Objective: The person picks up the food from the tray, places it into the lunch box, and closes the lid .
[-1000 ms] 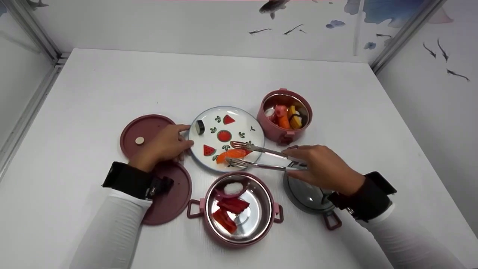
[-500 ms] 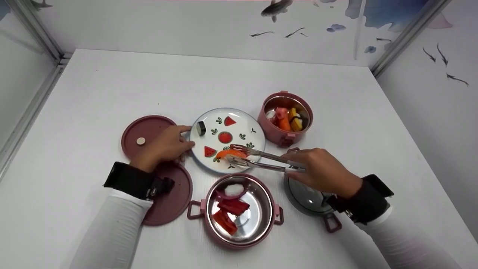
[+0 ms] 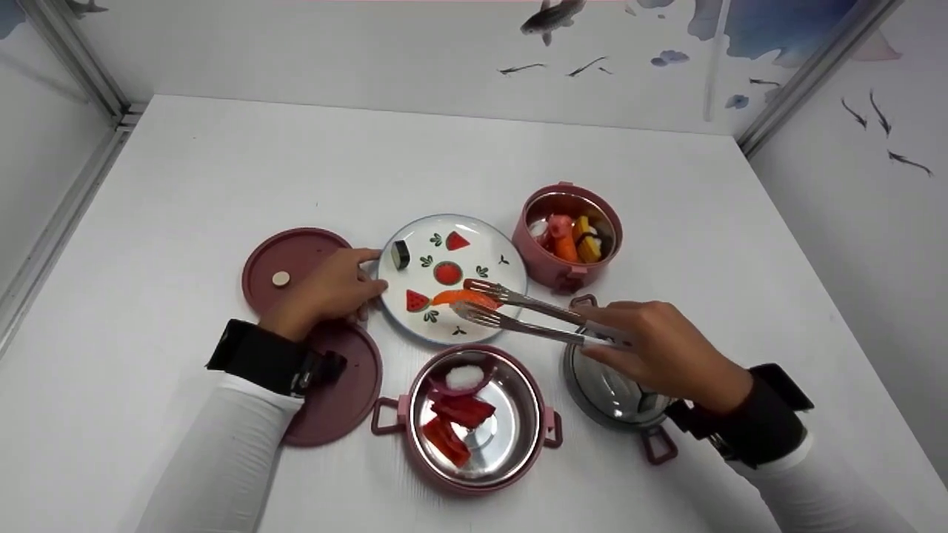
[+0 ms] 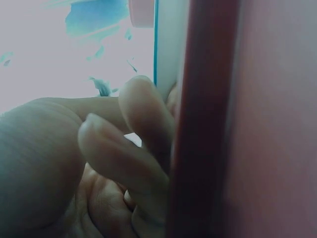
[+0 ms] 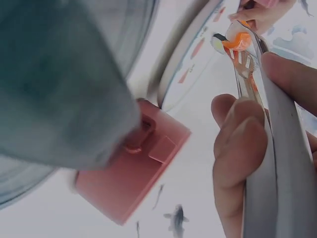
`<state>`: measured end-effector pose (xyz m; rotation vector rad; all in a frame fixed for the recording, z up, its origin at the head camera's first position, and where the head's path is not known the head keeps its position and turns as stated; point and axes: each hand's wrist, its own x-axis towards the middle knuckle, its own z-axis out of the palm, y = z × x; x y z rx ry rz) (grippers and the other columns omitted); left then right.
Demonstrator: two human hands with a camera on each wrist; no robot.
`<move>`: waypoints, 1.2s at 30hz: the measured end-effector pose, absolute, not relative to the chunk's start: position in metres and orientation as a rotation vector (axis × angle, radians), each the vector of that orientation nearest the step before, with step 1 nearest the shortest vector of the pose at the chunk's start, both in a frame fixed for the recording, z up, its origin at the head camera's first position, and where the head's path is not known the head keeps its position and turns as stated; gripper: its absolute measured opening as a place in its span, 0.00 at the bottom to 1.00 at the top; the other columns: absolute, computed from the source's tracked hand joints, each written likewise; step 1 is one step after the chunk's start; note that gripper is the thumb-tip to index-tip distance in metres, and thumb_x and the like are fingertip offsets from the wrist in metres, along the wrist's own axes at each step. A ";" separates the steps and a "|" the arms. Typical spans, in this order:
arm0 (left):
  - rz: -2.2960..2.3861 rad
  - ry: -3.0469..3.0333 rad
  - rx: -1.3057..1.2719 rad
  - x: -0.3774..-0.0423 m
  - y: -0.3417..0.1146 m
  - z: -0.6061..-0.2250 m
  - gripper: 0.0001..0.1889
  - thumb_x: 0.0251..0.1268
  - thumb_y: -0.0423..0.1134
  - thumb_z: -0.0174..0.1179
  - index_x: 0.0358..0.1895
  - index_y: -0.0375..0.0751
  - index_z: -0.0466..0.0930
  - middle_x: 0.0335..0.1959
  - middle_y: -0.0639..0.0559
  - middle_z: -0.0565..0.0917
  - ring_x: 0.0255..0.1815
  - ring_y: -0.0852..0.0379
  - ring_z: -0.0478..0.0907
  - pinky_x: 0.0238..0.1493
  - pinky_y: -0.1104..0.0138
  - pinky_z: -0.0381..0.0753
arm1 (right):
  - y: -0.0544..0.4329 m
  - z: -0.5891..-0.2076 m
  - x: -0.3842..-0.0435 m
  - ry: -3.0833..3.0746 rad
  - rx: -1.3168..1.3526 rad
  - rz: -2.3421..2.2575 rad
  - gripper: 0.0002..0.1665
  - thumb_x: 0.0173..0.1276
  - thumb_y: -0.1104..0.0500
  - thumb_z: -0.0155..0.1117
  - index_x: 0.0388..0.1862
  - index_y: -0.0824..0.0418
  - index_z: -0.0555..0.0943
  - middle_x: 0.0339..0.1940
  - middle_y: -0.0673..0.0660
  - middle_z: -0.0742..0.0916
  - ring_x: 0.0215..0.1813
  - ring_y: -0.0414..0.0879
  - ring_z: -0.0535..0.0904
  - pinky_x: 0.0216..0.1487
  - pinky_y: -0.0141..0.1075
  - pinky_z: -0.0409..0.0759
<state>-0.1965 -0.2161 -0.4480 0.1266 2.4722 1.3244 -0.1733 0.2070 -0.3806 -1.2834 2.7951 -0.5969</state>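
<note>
In the head view my left hand touches the left rim of a round white plate with watermelon prints. A dark-edged sushi roll piece lies near that rim. My right hand holds metal tongs by their grips. Their tips are spread around an orange salmon sushi piece on the plate's front part; whether they press on it I cannot tell. In the right wrist view the orange piece shows at the tips, beyond my curled fingers.
A pink pot with toy food stands behind right. Nearer is a two-handled pot holding red pieces and a white-centred one. Two maroon lids lie under my left forearm and hand. A glass lid sits beneath my right hand.
My right hand and the tongs have shifted slightly right, and the salmon piece lies a little differently between the tips. My left hand stays at the plate's rim.
</note>
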 end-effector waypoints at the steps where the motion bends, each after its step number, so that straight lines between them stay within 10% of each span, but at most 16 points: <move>1: 1.326 2.471 0.125 -0.197 -0.216 -0.448 0.29 0.75 0.34 0.56 0.77 0.35 0.67 0.18 0.50 0.82 0.12 0.63 0.75 0.18 0.69 0.78 | 0.209 -0.378 -0.169 2.802 -1.287 -0.607 0.26 0.64 0.59 0.78 0.61 0.60 0.86 0.47 0.55 0.93 0.36 0.37 0.84 0.36 0.34 0.85; 18: 1.334 2.457 0.116 -0.198 -0.216 -0.450 0.30 0.76 0.34 0.56 0.78 0.36 0.65 0.20 0.50 0.83 0.13 0.63 0.77 0.19 0.69 0.79 | 0.234 -0.358 -0.098 2.633 -1.182 -0.632 0.26 0.65 0.52 0.78 0.62 0.49 0.86 0.34 0.45 0.89 0.28 0.24 0.76 0.26 0.24 0.77; 36: 1.344 2.446 0.113 -0.198 -0.216 -0.448 0.29 0.76 0.34 0.56 0.78 0.37 0.66 0.20 0.49 0.83 0.14 0.63 0.77 0.19 0.68 0.79 | 0.231 -0.362 -0.104 2.642 -1.239 -0.743 0.27 0.64 0.57 0.79 0.63 0.52 0.86 0.32 0.43 0.86 0.24 0.21 0.75 0.24 0.19 0.74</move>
